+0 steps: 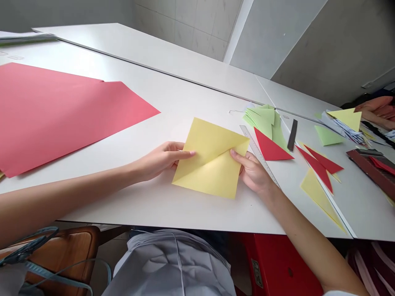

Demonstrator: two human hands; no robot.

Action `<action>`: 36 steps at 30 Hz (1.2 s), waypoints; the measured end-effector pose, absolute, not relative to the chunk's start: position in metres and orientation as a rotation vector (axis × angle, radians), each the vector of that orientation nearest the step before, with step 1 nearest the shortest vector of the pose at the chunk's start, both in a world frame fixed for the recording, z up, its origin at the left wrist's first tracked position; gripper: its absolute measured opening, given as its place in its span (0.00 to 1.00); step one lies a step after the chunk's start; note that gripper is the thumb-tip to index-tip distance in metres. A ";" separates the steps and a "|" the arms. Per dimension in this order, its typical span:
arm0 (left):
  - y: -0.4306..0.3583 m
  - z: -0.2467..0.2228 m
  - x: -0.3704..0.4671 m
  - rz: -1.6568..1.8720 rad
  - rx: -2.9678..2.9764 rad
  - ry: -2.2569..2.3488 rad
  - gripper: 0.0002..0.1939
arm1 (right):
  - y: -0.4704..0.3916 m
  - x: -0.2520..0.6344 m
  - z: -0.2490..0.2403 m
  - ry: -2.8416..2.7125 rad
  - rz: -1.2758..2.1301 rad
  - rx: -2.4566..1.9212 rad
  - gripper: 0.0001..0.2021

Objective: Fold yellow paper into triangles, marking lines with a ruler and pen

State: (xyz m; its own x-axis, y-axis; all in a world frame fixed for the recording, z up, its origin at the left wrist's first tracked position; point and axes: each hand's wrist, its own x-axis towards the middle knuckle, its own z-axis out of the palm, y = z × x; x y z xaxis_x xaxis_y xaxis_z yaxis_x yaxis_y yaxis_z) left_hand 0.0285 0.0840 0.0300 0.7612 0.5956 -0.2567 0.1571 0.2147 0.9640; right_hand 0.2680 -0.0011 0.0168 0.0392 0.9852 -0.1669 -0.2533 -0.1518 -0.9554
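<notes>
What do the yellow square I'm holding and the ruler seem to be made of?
Yellow square: matte paper or thin card, judging by its thin, straight edges and lack of gloss. Ruler: probably clear plastic, since the white tabletop seems to show through.

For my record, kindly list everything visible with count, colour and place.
Tables: several, white, throughout
Square paper: one, yellow, centre
Large sheets: apparently two, red, left
Ruler: one, clear, right of centre
Green papers: several, green, right
Red triangles: three, red, right
Yellow pieces: several, yellow, right
Strip: one, black, right
Paper stack: one, whitish, far right
Long object: one, brownish, far right
Seat: one, brown, lower left
Stool: one, red, lower right
Another person's arm: one, far right
Left hand, right hand: one each, holding square paper
</notes>
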 end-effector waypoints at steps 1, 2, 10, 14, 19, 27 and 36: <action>0.085 0.030 0.029 0.339 1.347 0.681 0.20 | -0.001 0.268 0.017 -0.896 1.382 -1.159 0.18; 0.085 0.030 0.029 0.339 1.349 0.681 0.19 | -0.001 0.268 0.018 -0.895 1.375 -1.158 0.18; 0.090 0.034 0.035 0.274 1.365 0.752 0.21 | 0.003 0.270 0.017 -0.891 1.362 -1.154 0.17; 0.090 0.033 0.034 0.259 1.354 0.736 0.21 | 0.003 0.269 0.017 -0.885 1.382 -1.138 0.18; 0.091 0.030 0.030 0.275 1.339 0.698 0.19 | 0.002 0.267 0.016 -0.884 1.420 -1.127 0.18; 0.091 0.030 0.027 0.274 1.247 0.674 0.16 | 0.003 0.265 0.011 -0.869 1.458 -1.131 0.17; 0.092 0.031 0.025 0.248 1.191 0.689 0.19 | 0.004 0.264 0.010 -0.896 1.481 -1.163 0.17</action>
State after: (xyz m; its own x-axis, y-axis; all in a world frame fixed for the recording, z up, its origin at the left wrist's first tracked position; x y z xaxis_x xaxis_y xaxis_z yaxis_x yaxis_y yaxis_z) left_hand 0.0253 0.0916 0.0305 0.7730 0.5223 -0.3601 0.1725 0.3732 0.9116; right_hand 0.2641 0.0037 0.0105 -0.0280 0.9758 -0.2167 -0.2604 -0.2165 -0.9409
